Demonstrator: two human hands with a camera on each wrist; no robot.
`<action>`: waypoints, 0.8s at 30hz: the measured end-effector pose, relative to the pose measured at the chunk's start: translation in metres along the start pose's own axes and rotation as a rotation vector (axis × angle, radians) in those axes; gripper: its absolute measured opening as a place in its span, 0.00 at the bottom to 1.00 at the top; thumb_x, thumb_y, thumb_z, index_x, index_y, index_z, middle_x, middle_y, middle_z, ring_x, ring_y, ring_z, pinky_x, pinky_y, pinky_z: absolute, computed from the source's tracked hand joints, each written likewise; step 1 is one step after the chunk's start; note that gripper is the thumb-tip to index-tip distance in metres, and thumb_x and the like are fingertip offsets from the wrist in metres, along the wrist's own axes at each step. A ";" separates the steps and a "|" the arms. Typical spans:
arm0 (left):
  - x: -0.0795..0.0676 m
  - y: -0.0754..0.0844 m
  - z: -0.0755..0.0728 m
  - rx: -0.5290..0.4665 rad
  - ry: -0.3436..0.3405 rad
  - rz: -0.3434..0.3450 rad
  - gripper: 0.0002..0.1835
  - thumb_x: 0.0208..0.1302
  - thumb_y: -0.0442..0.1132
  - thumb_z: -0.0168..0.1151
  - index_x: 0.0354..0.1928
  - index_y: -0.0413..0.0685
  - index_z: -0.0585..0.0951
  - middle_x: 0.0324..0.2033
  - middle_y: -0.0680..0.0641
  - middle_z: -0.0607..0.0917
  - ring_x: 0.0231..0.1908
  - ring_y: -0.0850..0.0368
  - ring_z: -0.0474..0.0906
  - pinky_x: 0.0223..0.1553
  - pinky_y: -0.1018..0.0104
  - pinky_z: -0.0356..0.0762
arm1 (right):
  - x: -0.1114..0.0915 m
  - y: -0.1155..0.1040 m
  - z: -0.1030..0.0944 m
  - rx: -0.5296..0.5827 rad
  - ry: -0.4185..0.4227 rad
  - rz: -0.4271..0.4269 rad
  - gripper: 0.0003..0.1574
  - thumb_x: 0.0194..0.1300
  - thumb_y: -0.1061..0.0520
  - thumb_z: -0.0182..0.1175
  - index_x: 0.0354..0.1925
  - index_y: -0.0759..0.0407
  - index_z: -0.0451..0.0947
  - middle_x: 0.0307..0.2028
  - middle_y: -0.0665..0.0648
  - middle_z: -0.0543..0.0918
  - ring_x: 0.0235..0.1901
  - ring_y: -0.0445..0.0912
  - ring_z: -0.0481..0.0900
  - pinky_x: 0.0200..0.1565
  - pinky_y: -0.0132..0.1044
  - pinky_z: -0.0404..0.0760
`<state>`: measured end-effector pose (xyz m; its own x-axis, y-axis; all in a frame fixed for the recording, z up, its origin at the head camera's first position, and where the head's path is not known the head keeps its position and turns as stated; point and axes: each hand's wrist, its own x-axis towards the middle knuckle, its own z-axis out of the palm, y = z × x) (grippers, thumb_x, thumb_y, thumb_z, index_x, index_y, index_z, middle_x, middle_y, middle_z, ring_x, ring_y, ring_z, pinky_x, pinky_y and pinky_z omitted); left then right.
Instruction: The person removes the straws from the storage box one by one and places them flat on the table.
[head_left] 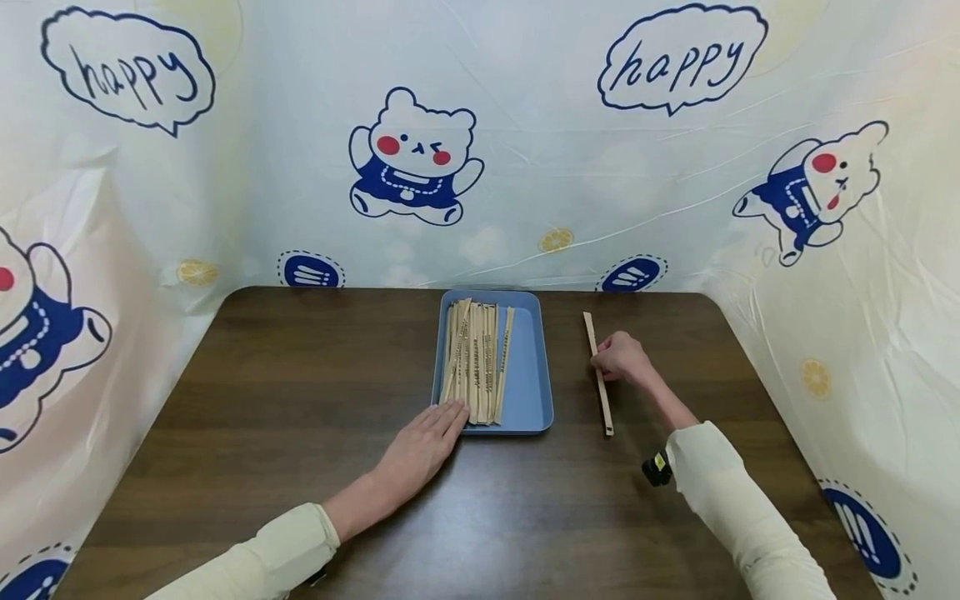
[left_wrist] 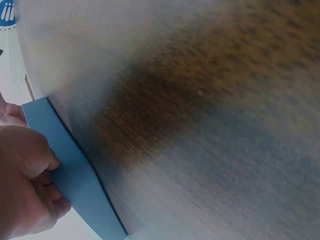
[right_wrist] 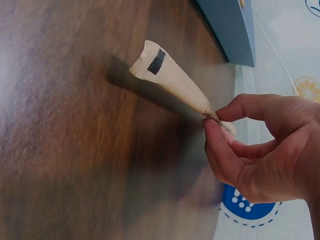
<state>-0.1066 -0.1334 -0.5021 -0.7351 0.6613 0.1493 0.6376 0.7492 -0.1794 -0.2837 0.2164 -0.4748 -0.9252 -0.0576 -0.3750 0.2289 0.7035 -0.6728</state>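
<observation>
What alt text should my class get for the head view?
A person's right hand pinches a long, thin, beige paper packet beside a shallow, blue, rectangular tray holding many similar packets. The left hand touches the tray's near-left corner, on a dark brown, wood-grained table.

A tray (head_left: 529, 383) lies far on the table (head_left: 300, 375). Packets (head_left: 475, 367) lie in its left part; a single packet (head_left: 604, 400) is right of it.

Print (head_left: 476, 360) on packets (head_left: 484, 333) illegibly small; tray (right_wrist: 230, 30) cropped in right wrist view.
</observation>
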 end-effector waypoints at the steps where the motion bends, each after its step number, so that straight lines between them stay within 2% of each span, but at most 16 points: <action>1: 0.000 0.000 0.000 -0.001 -0.002 0.000 0.28 0.67 0.24 0.58 0.69 0.33 0.69 0.66 0.36 0.72 0.66 0.44 0.69 0.67 0.53 0.66 | 0.000 0.002 -0.001 -0.003 -0.003 0.002 0.12 0.60 0.68 0.61 0.23 0.59 0.71 0.23 0.54 0.74 0.24 0.46 0.81 0.31 0.40 0.88; 6: 0.000 -0.001 -0.001 -0.005 -0.011 0.002 0.29 0.66 0.23 0.59 0.69 0.33 0.69 0.67 0.35 0.71 0.67 0.44 0.68 0.68 0.53 0.66 | 0.003 0.009 -0.003 -0.014 -0.013 0.005 0.14 0.60 0.67 0.61 0.21 0.58 0.70 0.20 0.52 0.73 0.22 0.45 0.81 0.29 0.39 0.87; 13: 0.002 -0.002 -0.002 -0.026 0.000 -0.001 0.29 0.67 0.23 0.59 0.69 0.33 0.69 0.67 0.35 0.71 0.67 0.43 0.68 0.68 0.53 0.66 | 0.005 0.014 -0.003 -0.025 0.044 0.001 0.06 0.56 0.68 0.63 0.26 0.61 0.75 0.26 0.57 0.78 0.18 0.43 0.81 0.27 0.38 0.87; 24: -0.001 -0.001 -0.001 -0.023 0.018 0.004 0.29 0.66 0.24 0.61 0.69 0.33 0.70 0.66 0.35 0.73 0.66 0.44 0.69 0.67 0.53 0.67 | 0.003 0.013 -0.002 -0.104 0.055 -0.017 0.11 0.56 0.68 0.61 0.21 0.57 0.73 0.21 0.53 0.76 0.18 0.43 0.82 0.28 0.38 0.87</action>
<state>-0.1067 -0.1346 -0.5009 -0.7282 0.6649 0.1664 0.6459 0.7469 -0.1579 -0.2846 0.2267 -0.4831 -0.9446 -0.0330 -0.3264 0.1830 0.7729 -0.6076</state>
